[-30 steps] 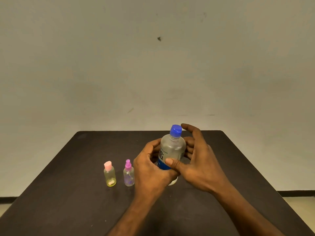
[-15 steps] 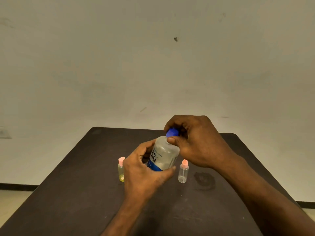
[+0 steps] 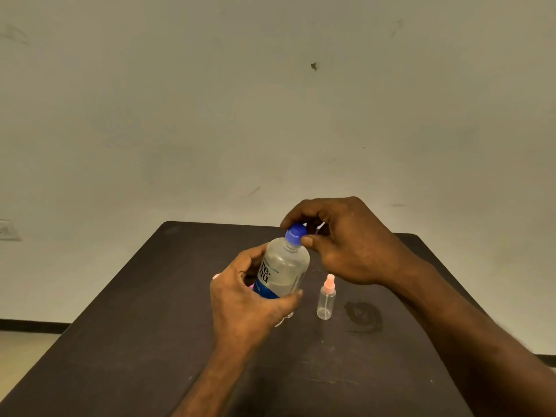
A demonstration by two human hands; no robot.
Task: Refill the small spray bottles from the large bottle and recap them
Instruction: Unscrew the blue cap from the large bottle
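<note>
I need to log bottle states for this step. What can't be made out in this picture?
- Head view: the left hand hides the lower part of the large bottle and most of the small bottles behind it.
- The right hand wraps the blue cap; loosened or not, cannot tell.
- Clear spray bottle: fill level too faint.

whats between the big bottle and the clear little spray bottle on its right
Only bare dark table, in the head view; the large bottle and the clear small spray bottle stand apart.
</note>
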